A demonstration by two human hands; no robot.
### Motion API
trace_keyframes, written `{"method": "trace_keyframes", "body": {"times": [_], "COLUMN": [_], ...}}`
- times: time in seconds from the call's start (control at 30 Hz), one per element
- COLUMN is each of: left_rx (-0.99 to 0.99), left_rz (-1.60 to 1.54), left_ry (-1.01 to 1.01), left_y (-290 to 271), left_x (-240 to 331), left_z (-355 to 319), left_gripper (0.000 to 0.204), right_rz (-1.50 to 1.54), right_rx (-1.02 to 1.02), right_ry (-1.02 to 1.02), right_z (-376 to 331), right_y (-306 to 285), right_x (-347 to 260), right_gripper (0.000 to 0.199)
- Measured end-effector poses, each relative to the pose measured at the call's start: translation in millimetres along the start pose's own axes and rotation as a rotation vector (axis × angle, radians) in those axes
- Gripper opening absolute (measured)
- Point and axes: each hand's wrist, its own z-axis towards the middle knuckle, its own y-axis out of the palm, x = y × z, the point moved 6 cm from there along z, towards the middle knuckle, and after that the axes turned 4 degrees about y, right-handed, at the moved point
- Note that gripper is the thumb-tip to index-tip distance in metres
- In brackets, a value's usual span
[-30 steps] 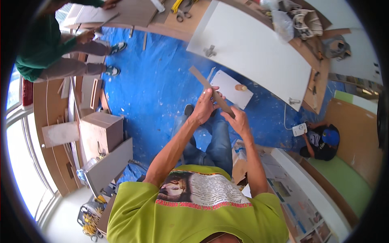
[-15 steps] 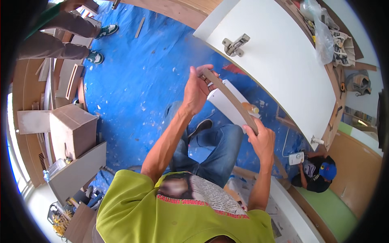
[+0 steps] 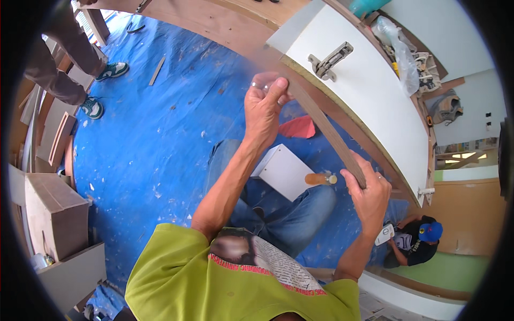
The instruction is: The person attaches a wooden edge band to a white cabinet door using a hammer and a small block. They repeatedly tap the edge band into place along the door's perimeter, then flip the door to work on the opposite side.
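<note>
Thin brown edge-banding strip held up along the edge of the white cabinet door. Left hand pinches its upper end; right hand is clenched round the lower end. Looks light, flexible and likely to kink, so an end-to-end hold suits it.

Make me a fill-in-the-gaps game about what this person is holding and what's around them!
1. Both hands hold a long, thin brown ____ strip.
2. The left hand grips its upper end, and the right hand grips its ____ end.
3. The floor is covered by a ____ sheet.
4. A metal ____ is fixed on the white door panel.

Missing words: wooden; lower; blue; hinge
</note>
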Motion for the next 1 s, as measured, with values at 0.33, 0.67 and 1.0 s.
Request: {"method": "trace_keyframes", "body": {"times": [0.33, 0.67, 1.0], "left_rx": [0.097, 0.157, 0.170], "left_rz": [-0.035, 0.018, 0.047], "left_ry": [0.059, 0.164, 0.203], "left_y": [5, 2, -3], "left_x": [-1, -2, 0], "left_z": [7, 11, 13], "left_gripper": [0.021, 0.019, 0.016], "right_rz": [-0.172, -0.180, -0.121], "right_rx": [0.065, 0.203, 0.140], "right_ry": [0.018, -0.071, -0.046], "right_z": [2, 12, 19], "right_y": [-17, -6, 5], "right_x": [-15, -1, 1], "right_gripper": [0.052, 0.071, 0.070]}}
